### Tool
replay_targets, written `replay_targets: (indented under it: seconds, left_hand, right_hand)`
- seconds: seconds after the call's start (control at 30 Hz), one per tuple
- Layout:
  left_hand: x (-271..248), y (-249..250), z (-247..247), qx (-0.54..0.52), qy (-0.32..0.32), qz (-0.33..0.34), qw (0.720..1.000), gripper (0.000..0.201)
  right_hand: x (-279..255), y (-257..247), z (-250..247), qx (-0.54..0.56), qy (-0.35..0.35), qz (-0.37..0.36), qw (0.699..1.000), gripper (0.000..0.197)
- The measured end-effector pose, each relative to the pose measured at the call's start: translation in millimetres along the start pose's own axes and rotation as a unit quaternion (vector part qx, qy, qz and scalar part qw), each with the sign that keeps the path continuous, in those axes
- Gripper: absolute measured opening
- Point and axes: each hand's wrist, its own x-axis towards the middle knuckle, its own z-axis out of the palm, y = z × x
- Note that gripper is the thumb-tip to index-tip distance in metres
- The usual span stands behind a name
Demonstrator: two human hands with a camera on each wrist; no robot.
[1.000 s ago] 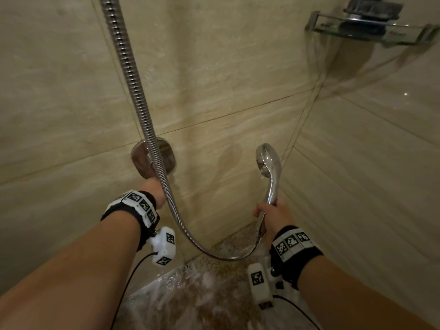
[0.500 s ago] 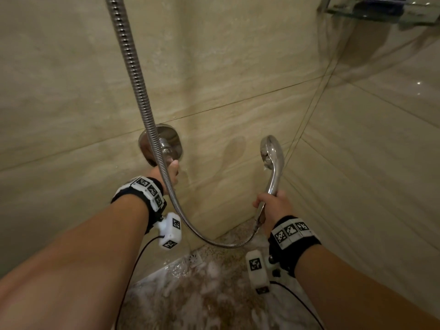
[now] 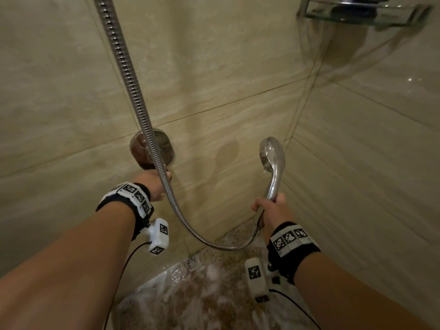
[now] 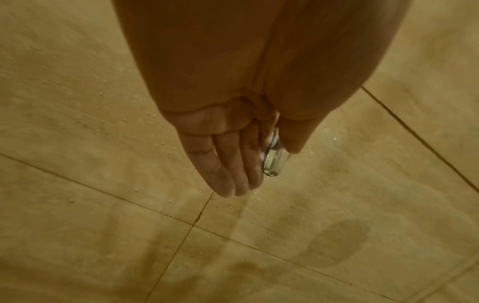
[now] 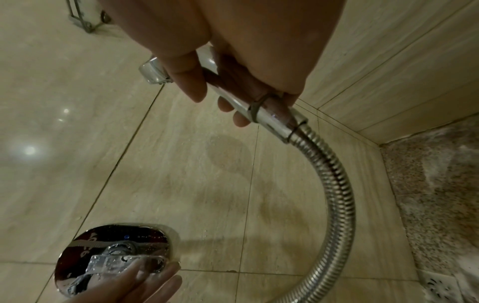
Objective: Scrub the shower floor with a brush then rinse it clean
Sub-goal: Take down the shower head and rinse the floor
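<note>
Your right hand (image 3: 271,210) grips the chrome handle of the hand shower (image 3: 273,160), fingers and thumb wrapped around it just above the hose joint; the spray head stands upright above your knuckles, close to the wall corner. No water shows at the spray face.

Your left hand (image 3: 152,184) is at the mixer lever (image 5: 114,264) of the wall valve plate (image 3: 164,148). The fingers (image 4: 225,164) lie straight and together, flat along the lever with the thumb on its other side, so the hand reads as relaxed and touching rather than curled round it.

The metal shower hose (image 3: 133,91) comes down from above, crosses directly in front of the valve plate and over your left hand's knuckles, then loops low between both wrists and rises into the handle under your right hand. It hides part of the plate from the head view.

The shower floor (image 3: 214,294) lies below and between your forearms, speckled stone covered in white foam. The square floor drain (image 3: 192,263) sits in the corner below your left hand, foam just beside it. A glass corner shelf (image 3: 357,13) hangs high above your right hand. I see no brush in any view.
</note>
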Motion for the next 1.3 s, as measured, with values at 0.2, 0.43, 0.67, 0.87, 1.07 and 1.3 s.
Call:
replay_targets:
  seconds: [0.2, 0.43, 0.67, 0.87, 1.07, 1.3]
  left_hand:
    - [-50, 10, 18, -0.078, 0.022, -0.062, 0.995, 0.034]
    - [-118, -72, 84, 0.256, -0.119, -0.115, 0.952, 0.023]
    - [-181, -30, 151, -0.107, -0.155, -0.125, 0.974, 0.006]
    - [-189, 59, 164, -0.379, -0.098, -0.068, 0.918, 0.041]
    - [-188, 97, 177, -0.471, -0.053, -0.064, 0.878, 0.052]
    - [-186, 112, 193, -0.539, -0.025, -0.094, 0.837, 0.043]
  right_hand:
    - [-4, 1, -11, 0.037, -0.010, -0.012, 0.999, 0.032]
    - [-16, -11, -29, -0.001, -0.019, -0.015, 1.000, 0.024]
    - [-33, -11, -63, -0.095, -0.055, -0.020, 0.994, 0.023]
    - [-50, 7, -91, -0.196, -0.092, -0.052, 0.975, 0.021]
    - [-60, 8, -111, -0.189, -0.138, -0.066, 0.970, 0.020]
    - [-66, 9, -132, -0.219, -0.169, -0.067, 0.959, 0.019]
